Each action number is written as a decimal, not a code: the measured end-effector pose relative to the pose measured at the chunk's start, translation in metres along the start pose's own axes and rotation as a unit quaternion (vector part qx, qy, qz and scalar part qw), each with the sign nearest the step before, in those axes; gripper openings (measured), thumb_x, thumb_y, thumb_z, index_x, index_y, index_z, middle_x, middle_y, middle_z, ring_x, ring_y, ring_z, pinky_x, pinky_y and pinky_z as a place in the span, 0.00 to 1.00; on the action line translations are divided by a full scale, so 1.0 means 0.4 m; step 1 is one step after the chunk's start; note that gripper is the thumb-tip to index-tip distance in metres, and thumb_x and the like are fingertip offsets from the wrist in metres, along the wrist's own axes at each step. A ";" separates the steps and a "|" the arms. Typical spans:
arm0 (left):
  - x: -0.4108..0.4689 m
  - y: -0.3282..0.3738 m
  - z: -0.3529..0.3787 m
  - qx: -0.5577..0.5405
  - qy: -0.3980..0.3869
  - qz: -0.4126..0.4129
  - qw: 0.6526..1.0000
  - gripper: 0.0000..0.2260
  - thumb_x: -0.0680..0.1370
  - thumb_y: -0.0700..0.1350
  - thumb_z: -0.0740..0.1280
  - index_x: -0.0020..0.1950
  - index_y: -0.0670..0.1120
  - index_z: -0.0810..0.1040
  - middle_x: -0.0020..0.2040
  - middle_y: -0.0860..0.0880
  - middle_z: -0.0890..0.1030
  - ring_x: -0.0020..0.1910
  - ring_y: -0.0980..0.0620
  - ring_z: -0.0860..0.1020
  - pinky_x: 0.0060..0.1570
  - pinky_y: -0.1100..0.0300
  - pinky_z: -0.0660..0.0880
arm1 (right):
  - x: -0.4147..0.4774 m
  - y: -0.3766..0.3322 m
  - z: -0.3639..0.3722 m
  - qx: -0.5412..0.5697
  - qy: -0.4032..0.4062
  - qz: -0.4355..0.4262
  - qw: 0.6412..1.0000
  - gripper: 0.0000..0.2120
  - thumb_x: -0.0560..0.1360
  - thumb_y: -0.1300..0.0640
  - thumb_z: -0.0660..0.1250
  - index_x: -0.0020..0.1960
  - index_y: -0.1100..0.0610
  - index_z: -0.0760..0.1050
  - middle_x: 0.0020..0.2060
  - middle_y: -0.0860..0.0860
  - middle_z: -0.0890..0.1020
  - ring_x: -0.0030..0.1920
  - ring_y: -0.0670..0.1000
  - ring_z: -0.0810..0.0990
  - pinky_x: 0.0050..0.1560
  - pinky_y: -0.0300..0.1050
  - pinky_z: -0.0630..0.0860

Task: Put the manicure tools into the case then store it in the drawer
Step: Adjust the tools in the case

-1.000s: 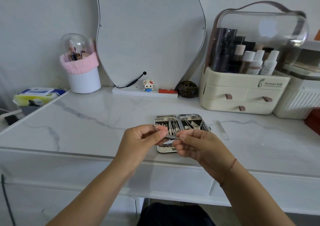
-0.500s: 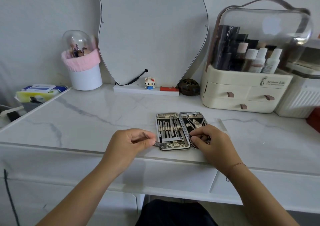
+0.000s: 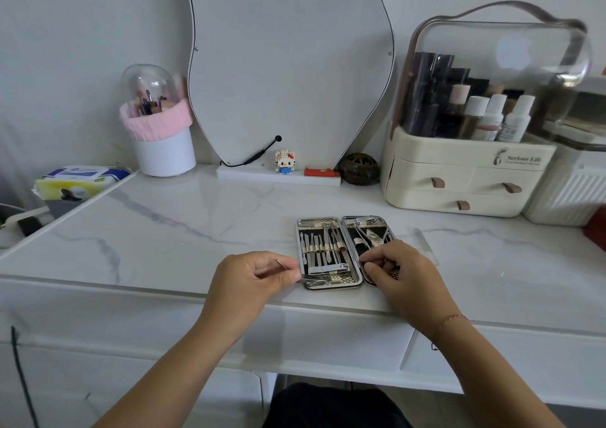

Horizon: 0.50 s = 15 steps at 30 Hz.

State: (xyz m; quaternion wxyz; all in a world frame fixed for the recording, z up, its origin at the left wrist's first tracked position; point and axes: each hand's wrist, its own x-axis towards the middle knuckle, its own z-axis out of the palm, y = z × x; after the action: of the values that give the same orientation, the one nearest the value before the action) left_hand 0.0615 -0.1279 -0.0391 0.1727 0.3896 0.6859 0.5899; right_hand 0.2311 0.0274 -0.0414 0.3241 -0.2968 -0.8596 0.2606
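A: Where is the case (image 3: 331, 283)?

B: It lies open on the white marble bench (image 3: 170, 240), near the front edge, two halves side by side. The left half holds a row of slim metal tools (image 3: 323, 247) under a strap, with a clipper (image 3: 328, 268) lying across below them. The right half carries scissors (image 3: 370, 235) and a few more pieces.

A: And the left hand (image 3: 252, 280)?

B: It sits just left of the case. Its grip is pinched on a thin metal tool (image 3: 306, 279), thumb and forefinger closed on it; the tool's tip reaches to the lower left corner of the case, and a wiry end sticks out behind the fingers.

A: The right hand (image 3: 403, 276)?

B: It rests on the lower part of the right half, fingers curled down among the tools there. Whether its grip is closed on one of them I cannot tell; the fingers hide that spot.

A: Anything else on the bench?

B: A clear file (image 3: 424, 244) lies right of the case, apart from it. At the back stand a mirror (image 3: 285, 67), a white cup (image 3: 164, 152) with a pink band, and a cream organizer (image 3: 459, 181) with small drawers.
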 end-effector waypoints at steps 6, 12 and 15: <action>0.007 -0.002 0.011 0.015 -0.039 0.005 0.999 0.06 0.69 0.41 0.75 0.44 0.51 0.85 0.40 0.55 0.86 0.43 0.59 0.83 0.45 0.72 0.74 | -0.001 0.003 0.000 -0.012 -0.001 -0.003 1.000 0.08 0.73 0.60 0.67 0.43 0.47 0.79 0.38 0.41 0.77 0.44 0.40 0.73 0.41 0.25 0.68; 0.014 -0.007 0.038 0.076 -0.060 0.047 0.994 0.08 0.72 0.44 0.73 0.48 0.57 0.83 0.43 0.56 0.85 0.45 0.58 0.81 0.50 0.62 0.76 | -0.003 0.000 0.001 -0.011 0.000 -0.008 1.000 0.07 0.73 0.60 0.67 0.43 0.48 0.79 0.37 0.42 0.77 0.44 0.40 0.73 0.42 0.26 0.68; 0.019 -0.010 0.030 0.066 -0.090 0.048 0.993 0.11 0.72 0.43 0.72 0.51 0.58 0.83 0.45 0.57 0.84 0.44 0.58 0.80 0.50 0.62 0.76 | -0.003 0.002 -0.001 -0.010 0.000 -0.011 1.000 0.08 0.72 0.61 0.67 0.43 0.48 0.79 0.37 0.41 0.77 0.43 0.39 0.72 0.41 0.25 0.67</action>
State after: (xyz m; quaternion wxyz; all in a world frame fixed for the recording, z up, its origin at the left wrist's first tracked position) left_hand 0.0636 -0.1143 -0.0439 0.1794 0.4844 0.6852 0.5135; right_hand 0.2325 0.0271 -0.0421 0.3240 -0.2905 -0.8653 0.2488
